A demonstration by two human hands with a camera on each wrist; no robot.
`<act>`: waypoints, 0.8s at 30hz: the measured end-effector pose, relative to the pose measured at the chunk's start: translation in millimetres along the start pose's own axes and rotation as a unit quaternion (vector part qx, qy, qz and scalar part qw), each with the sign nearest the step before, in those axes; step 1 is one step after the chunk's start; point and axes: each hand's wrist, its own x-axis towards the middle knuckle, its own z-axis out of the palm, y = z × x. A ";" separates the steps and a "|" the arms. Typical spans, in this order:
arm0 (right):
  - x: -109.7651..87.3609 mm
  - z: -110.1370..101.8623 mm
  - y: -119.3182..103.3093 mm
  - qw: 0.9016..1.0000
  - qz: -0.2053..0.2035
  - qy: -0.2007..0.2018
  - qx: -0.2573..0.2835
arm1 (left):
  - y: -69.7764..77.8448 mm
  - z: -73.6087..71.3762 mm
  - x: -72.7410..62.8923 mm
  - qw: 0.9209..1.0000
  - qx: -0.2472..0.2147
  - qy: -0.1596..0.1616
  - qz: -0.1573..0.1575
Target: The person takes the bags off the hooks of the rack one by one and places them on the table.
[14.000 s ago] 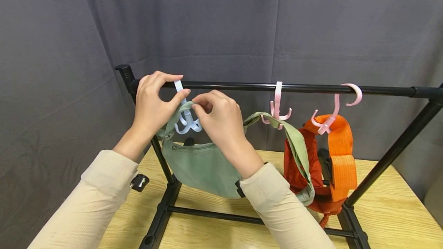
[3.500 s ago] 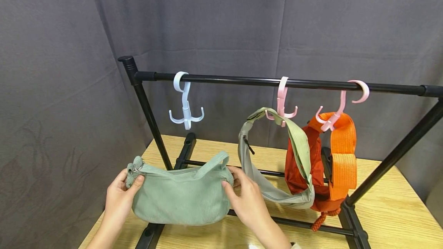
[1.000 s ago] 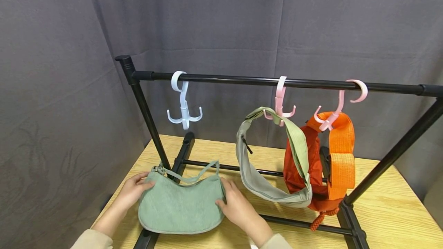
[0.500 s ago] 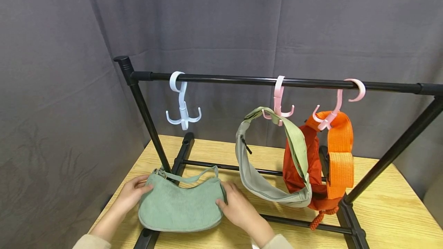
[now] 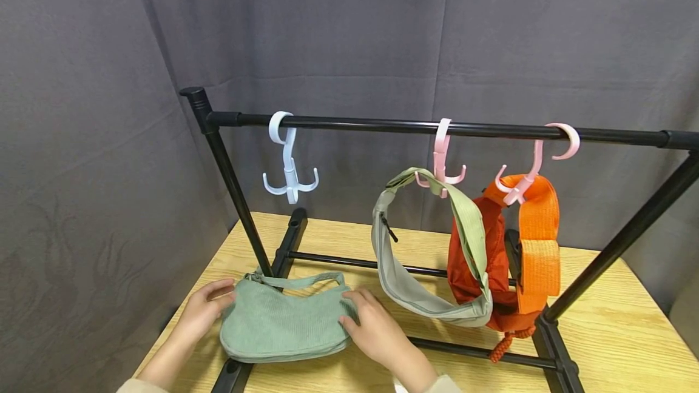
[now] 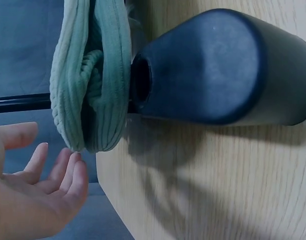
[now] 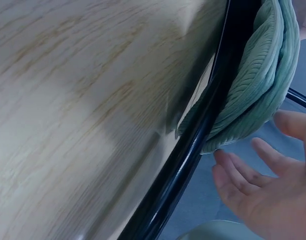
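Observation:
A sage-green corduroy shoulder bag [image 5: 286, 323] lies low at the left end of the black rack, over its foot and lower bar, its strap folded back. In the left wrist view the bag's end [image 6: 93, 100] sits beside the rack's black foot [image 6: 207, 70]. My left hand [image 5: 203, 311] is at the bag's left end, fingers loosely bent, fingertips at its edge. At the other end, the relaxed fingers of my right hand [image 5: 377, 329] touch the bag's side. Above hangs a light blue hook [image 5: 290, 165] with nothing on it.
A black bar [image 5: 360, 125] spans the rack. Right of the blue hook, a pink hook [image 5: 441, 156] carries a grey-green bag [image 5: 420, 302]. Another pink hook [image 5: 532, 168] bears a red bag [image 5: 477, 259] with an orange strap [image 5: 537, 259]. The wooden table [image 5: 611, 320] lies underneath.
Earlier both hands were up at the blue hook with the green bag's strap. The bag has since come down onto the rack's base and leaned back. My fingers have loosened from its ends.

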 end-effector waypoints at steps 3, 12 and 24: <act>-0.5 -0.5 -2.1 1.000 -0.010 0.010 0.005 | 2.1 -1.8 -1.7 1.000 -0.016 0.006 0.000; -3.2 -1.7 -5.6 0.997 -0.041 0.059 0.007 | 12.1 -4.1 -7.3 1.000 -0.030 0.008 0.005; -11.9 -7.8 -22.1 0.995 -0.060 0.085 -0.005 | 41.5 10.0 -18.2 0.994 -0.076 -0.019 0.073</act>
